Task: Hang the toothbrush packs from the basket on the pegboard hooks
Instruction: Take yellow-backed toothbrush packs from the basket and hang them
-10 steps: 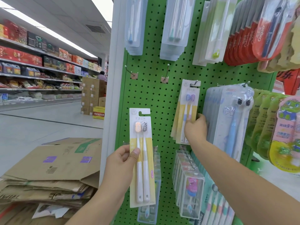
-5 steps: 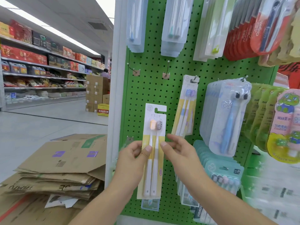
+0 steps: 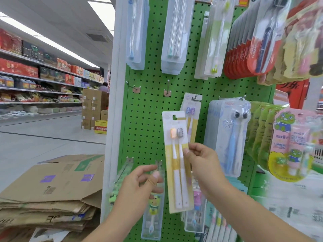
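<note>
- The green pegboard (image 3: pixel 148 119) fills the middle of the view, with a white post (image 3: pixel 111 119) down its left edge.
- Flattened cartons (image 3: pixel 49 189) lie stacked on the floor to the left of the post; store shelves (image 3: pixel 35 81) run along the far left wall.
- Clear blister packs (image 3: pixel 225 137) holding a blue brush hang at the right of the board's middle row, and green cartoon packs (image 3: pixel 293 145) hang further right (blurred near the frame edge).
- Red packs (image 3: pixel 244 55) crowd the top right; clear packs (image 3: pixel 174 35) hang across the top row.
- The pack (image 3: pixel 178 163), a yellow-and-white card with two brushes, is upright in front of the board, off any hook, its hang hole at the top.
- A matching hung pack (image 3: pixel 191 109) sits on a hook just behind and above the held one, partly covered by it.
- The right hand (image 3: pixel 202 165) pinches the pack's right edge near mid-height, thumb in front.
- The left hand (image 3: pixel 139 186) is just left of the pack, apart from it, fingers loosely spread and holding nothing.
- Two bare hooks (image 3: pixel 167 88) stick out in the middle row, up and left of the pack.
</note>
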